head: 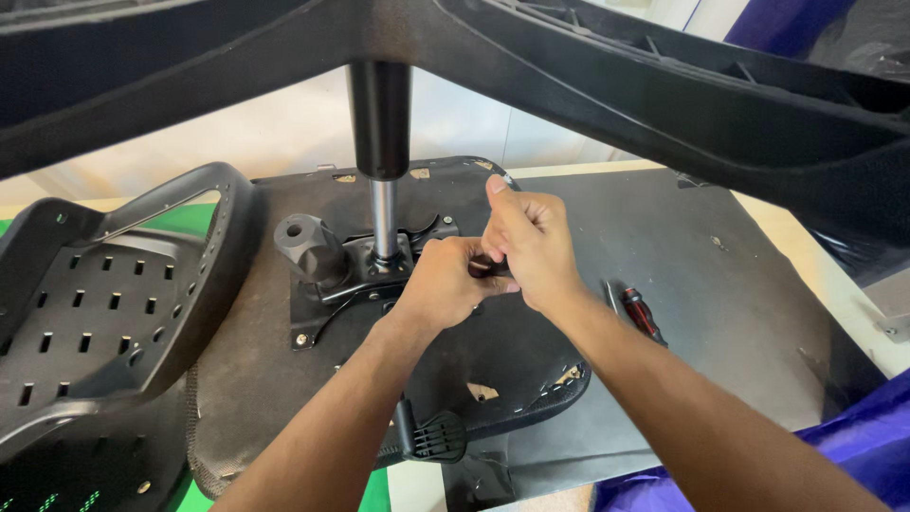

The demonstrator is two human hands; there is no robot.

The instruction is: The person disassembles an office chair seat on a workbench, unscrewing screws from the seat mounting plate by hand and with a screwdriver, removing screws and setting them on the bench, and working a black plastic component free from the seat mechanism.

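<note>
While both hands meet beside the chrome gas-lift column (pixel 384 220), the left hand (pixel 444 284) and right hand (pixel 531 242) each clench a small black lever (pixel 496 269) between them. It projects from the black metal mechanism plate (pixel 327 301) on the upturned black seat base (pixel 256 379), which lies on the dark table (pixel 739 313).

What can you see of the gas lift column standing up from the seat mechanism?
The gas lift column stands upright, rising from the black metal mechanism plate on the upturned seat underside. Its lower part is a thin, shiny metal rod; above it sits a thicker matte black cylinder that enters the hub of the chair base overhead. Neither the left hand nor the right hand touches it; both work just beside its foot.
</note>
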